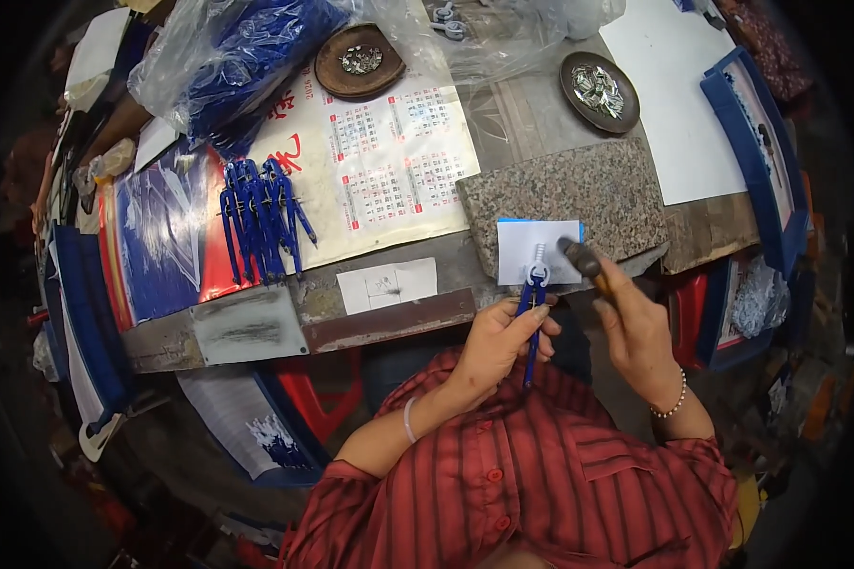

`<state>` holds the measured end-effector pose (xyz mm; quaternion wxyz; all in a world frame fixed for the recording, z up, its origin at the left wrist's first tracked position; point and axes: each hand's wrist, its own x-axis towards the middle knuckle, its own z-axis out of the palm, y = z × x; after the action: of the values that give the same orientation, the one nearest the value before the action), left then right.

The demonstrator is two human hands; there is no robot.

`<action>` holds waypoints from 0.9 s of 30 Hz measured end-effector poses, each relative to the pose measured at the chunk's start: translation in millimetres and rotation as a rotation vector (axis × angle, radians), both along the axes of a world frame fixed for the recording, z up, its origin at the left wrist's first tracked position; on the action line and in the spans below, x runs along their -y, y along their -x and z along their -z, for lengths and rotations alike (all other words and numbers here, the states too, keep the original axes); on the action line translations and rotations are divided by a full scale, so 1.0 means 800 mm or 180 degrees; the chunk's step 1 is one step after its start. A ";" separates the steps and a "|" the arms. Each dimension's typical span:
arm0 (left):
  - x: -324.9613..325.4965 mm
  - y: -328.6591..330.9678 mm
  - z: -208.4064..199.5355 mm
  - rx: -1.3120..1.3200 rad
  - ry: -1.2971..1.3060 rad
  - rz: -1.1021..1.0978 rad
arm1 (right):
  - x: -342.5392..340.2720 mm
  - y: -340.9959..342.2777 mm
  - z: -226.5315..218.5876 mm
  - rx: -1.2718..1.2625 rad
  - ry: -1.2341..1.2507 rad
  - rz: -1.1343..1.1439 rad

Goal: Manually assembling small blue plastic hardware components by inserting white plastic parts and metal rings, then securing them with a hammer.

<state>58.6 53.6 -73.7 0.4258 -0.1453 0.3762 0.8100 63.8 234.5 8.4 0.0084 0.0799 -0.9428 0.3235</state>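
Note:
My left hand (496, 343) is closed around a blue drawing compass (532, 300), its legs pointing down toward me. The compass's white head rests on a white pad with a blue edge (514, 248), which lies on a speckled granite slab (579, 185). My right hand (643, 334) grips a hammer (588, 261), with its dark, slightly blurred head just right of the compass head and apart from it. Several more blue compasses (261, 213) lie in a bunch on the left of the table.
A brown dish (330, 78) and a dark dish (626, 112) hold small shiny metal pieces at the back. A plastic bag of blue parts (247, 66) lies back left. Blue trays (783, 228) flank the table. A grey plate (250, 332) sits at the front edge.

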 end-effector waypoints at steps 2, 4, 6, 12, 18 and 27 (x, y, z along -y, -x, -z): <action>0.003 0.004 -0.004 -0.0055 0.0074 0.0091 | -0.007 0.008 0.004 0.0046 -0.0406 0.0253; 0.006 0.002 -0.007 -0.0062 -0.0014 0.0098 | -0.014 0.015 0.007 0.0202 -0.0630 0.0414; 0.013 0.002 -0.014 -0.0074 -0.0102 0.0102 | -0.023 0.017 0.018 -0.0141 -0.1175 0.0502; 0.038 -0.002 -0.041 -0.0583 -0.0231 -0.0562 | 0.019 0.002 0.001 -0.0094 0.0213 -0.0214; 0.059 0.003 -0.067 -0.0979 0.0309 -0.0498 | 0.081 -0.013 0.009 0.2731 0.2870 -0.0355; 0.108 -0.002 -0.083 -0.2087 0.1709 -0.0133 | 0.095 0.000 0.011 0.2718 0.2835 -0.0418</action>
<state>60.1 -33.1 -7.1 0.2141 0.0066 0.6863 0.6951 64.1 158.5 -0.5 -0.3570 -0.0098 -0.6306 0.6891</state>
